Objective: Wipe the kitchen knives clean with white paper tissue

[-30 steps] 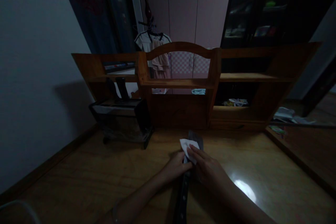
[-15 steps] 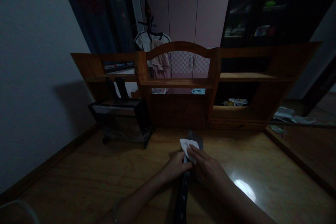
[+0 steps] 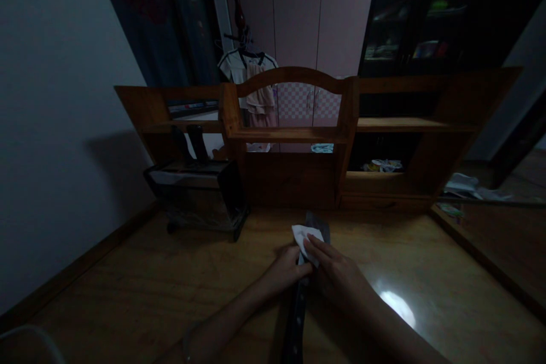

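A long dark strap, perhaps a belt [image 3: 296,318], lies on the wooden desk [image 3: 170,296] and runs from the near edge toward the shelf. My left hand [image 3: 285,271] is closed on the strap near its far end. My right hand [image 3: 336,276] presses a small white cloth or tissue [image 3: 305,239] onto that end with its fingers together. A dark flat end piece [image 3: 319,222] shows just beyond the white cloth. The room is dim and small details are hard to read.
A wooden hutch with open shelves [image 3: 298,136] stands at the back of the desk. A black wire tray [image 3: 196,193] sits at the back left beside the wall [image 3: 51,125]. Papers [image 3: 464,186] lie at the right. A pink wardrobe [image 3: 307,17] and hanging clothes [image 3: 251,85] stand behind.
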Tool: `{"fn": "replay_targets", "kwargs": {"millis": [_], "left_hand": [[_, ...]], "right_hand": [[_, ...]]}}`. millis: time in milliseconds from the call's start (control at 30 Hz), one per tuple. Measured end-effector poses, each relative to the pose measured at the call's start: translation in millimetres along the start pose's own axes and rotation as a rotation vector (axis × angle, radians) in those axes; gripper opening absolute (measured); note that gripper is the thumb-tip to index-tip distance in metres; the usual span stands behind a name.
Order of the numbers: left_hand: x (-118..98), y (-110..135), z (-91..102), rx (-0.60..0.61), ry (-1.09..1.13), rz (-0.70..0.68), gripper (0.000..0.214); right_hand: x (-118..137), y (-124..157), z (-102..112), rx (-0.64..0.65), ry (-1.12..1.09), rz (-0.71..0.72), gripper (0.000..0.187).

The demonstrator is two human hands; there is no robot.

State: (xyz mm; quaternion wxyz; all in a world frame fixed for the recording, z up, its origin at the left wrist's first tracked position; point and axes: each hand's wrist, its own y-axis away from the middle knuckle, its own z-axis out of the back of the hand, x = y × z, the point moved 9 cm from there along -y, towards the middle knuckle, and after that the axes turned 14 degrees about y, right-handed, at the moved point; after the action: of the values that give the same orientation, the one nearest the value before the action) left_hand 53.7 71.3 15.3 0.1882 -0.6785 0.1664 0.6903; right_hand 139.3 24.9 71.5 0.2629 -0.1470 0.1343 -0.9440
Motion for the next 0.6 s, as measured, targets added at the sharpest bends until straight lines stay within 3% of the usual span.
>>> {"fn": "replay_targets", "kwargs": {"millis": [600], "left_hand": [[-4.8, 0.7, -0.8, 0.004, -0.016, 0.0, 0.015]], "right_hand": [[0.5, 0.7, 2.5, -0.032, -0.004, 0.012, 0.06]]}}
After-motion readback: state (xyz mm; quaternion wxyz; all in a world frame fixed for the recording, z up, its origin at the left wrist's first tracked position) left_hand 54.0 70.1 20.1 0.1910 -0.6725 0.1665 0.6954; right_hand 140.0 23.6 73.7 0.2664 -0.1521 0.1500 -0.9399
